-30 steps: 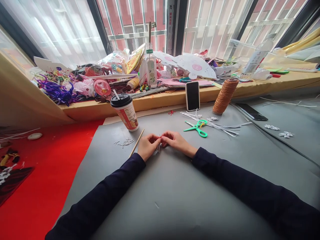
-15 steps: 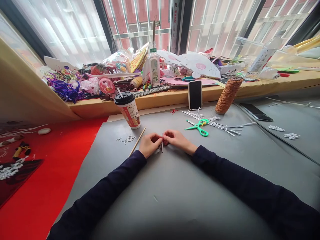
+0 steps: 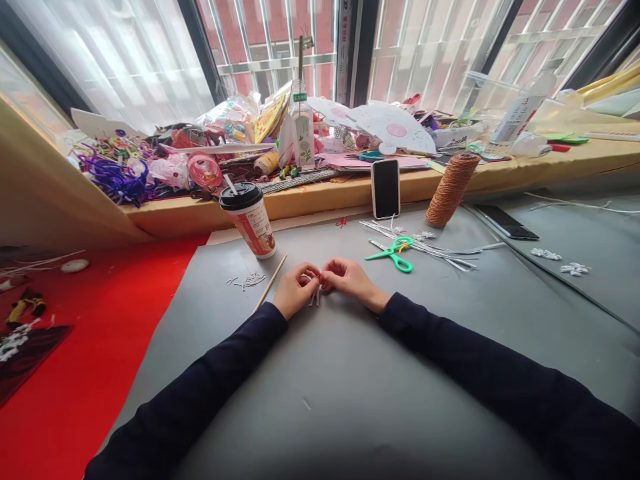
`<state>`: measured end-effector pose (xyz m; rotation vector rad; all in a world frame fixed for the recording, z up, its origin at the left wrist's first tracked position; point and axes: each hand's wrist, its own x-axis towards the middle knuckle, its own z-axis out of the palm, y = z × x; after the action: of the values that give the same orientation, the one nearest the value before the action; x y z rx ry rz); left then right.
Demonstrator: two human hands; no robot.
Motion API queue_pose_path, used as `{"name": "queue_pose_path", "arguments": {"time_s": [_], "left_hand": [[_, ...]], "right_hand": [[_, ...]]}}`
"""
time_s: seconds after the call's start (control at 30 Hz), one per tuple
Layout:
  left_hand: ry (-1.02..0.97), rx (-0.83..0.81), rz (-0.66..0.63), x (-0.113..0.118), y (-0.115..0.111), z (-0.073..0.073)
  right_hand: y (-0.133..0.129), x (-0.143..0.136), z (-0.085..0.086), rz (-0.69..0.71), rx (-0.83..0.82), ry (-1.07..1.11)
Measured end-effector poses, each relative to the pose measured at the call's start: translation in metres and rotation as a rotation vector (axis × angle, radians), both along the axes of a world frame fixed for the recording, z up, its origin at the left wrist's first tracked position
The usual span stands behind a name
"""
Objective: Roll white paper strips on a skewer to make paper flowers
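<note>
Strips (image 3: 315, 296), thin and white, at the middle of the grey table (image 3: 350, 387), between the two hands, with loose ends pointing to the near side. Pinches them at their far end with the left hand (image 3: 296, 291), thumb against forefinger. Meets it there with the right hand (image 3: 350, 280), likewise drawn into a pinch on the same small work; exact contact hidden behind the fingers. Wears dark sleeves (image 3: 210, 373) down to both wrists.

Just left of the left hand, a stick (image 3: 271, 282), lying aslant; farther left, a scatter of white clippings (image 3: 253, 280). Beyond these, on the far left, a lidded cup (image 3: 253, 227) with a straw. To the far right of the right hand, green scissors (image 3: 391, 252), blades apart, near a spread of white cords (image 3: 435, 249). Behind, a phone (image 3: 385, 190) standing upright, then a brown spool (image 3: 451, 191), tilted to the right. Farther right, a second phone (image 3: 506, 221), flat, and two white knots (image 3: 575, 269). Along the far side, a sill (image 3: 320, 203) heaped with craft odds and ends.
</note>
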<state>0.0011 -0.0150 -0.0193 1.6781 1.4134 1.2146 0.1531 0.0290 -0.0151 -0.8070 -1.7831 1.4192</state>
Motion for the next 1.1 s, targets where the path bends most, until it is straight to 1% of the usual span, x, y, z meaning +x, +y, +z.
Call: {"name": "queue_pose_path", "arguments": {"time_s": [0.2, 0.27, 0.43, 0.57, 0.63, 0.83, 0.97, 1.1], "left_hand": [[-0.15, -0.076, -0.087, 0.0, 0.003, 0.0], [-0.21, -0.106, -0.097, 0.002, 0.004, 0.001], [-0.315, -0.172, -0.086, 0.004, 0.003, 0.005], [-0.381, -0.188, -0.032, 0.006, 0.0, 0.008], [-0.414, -0.186, 0.01, 0.008, -0.002, 0.01], [-0.458, -0.103, 0.131, 0.011, -0.008, 0.015], [-0.482, -0.036, 0.146, 0.01, -0.008, 0.015], [-0.493, -0.03, 0.133, 0.01, -0.006, 0.013]], "right_hand": [[0.002, 0.001, 0.0, -0.01, 0.015, 0.038], [0.003, 0.001, -0.001, -0.013, 0.006, 0.047], [0.003, 0.002, 0.0, -0.03, -0.04, 0.087], [0.002, 0.001, 0.002, -0.041, -0.077, 0.126], [0.002, 0.0, 0.002, -0.053, -0.049, 0.126], [-0.005, -0.001, 0.004, -0.128, 0.151, 0.069], [-0.01, -0.002, 0.005, -0.162, 0.185, 0.101], [-0.011, -0.002, 0.005, -0.186, 0.209, 0.106]]}}
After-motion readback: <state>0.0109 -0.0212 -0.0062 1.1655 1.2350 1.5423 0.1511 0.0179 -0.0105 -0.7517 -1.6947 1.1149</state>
